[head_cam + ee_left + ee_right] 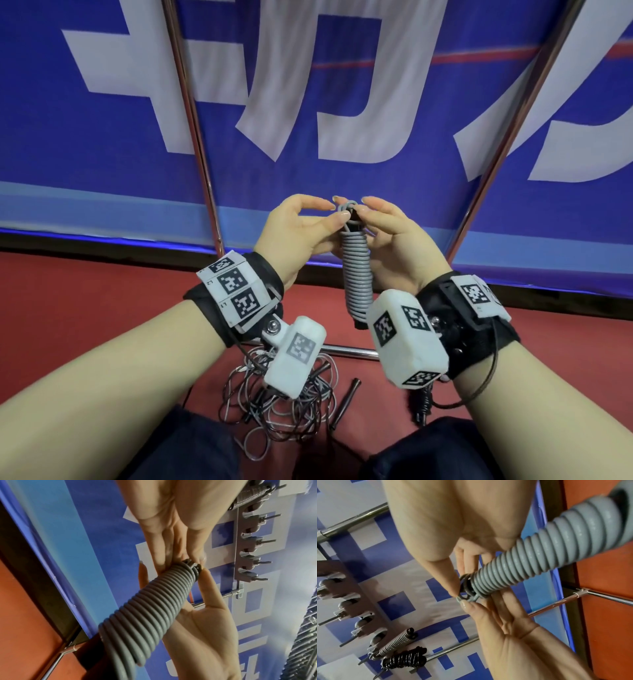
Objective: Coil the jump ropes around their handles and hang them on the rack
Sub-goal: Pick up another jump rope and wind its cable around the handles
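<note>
Grey jump rope (357, 270) coiled tight round its handles, held upright between both hands at chest height. Left hand (298, 236) and right hand (394, 240) both pinch rope end at top. Tangled ropes (274, 404) on red floor (102, 291). Rack (347, 601) holds 2 coiled ropes.

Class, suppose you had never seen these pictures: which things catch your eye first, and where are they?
A grey jump rope, tightly coiled round its handles, stands upright at centre, its top loop pinched between the left hand and right hand. Below, tangled ropes lie on the red floor.
</note>
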Available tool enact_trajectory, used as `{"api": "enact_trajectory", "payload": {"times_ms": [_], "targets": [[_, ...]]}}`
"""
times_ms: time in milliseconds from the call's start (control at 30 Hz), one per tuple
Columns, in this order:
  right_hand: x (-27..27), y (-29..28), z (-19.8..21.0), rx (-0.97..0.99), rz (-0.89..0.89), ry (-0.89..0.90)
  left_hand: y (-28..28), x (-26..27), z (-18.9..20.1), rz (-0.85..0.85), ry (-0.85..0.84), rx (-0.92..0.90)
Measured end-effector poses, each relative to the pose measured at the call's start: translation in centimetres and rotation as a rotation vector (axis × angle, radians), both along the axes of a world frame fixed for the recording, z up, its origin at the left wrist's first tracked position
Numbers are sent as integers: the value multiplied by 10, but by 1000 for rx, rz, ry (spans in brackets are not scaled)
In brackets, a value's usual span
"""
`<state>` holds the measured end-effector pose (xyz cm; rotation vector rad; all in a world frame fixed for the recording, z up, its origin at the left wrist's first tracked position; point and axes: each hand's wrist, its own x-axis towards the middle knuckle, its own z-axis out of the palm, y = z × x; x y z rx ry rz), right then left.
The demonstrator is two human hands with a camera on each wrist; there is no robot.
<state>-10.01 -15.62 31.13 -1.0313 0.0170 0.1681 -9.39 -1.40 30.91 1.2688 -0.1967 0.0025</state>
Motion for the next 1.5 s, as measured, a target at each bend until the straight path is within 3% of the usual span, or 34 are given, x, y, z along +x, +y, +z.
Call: {"api": "enact_trajectory", "payload": {"times_ms": [267,433,633,867,1100,1267,1500], "targets": [[-7,0,2,-87,177,56,-2,-3,3,-13,-68,5],[-6,13,7,-133,76,49,-3,-1,2,10,-56,-33],[-6,17,7,-157,58,72,-2,-2,3,46,-113,52],[-8,17,6,-121,67,78,-1,0,2,115,-209,191],[-8,7,9,85,105,14,-4,0,3,54,-366,325],[-9,7,6,109,174,34,1,0,5,60,-217,154],[-6,4,1,-1,183,101,6,1,6,3,-144,212]]}}
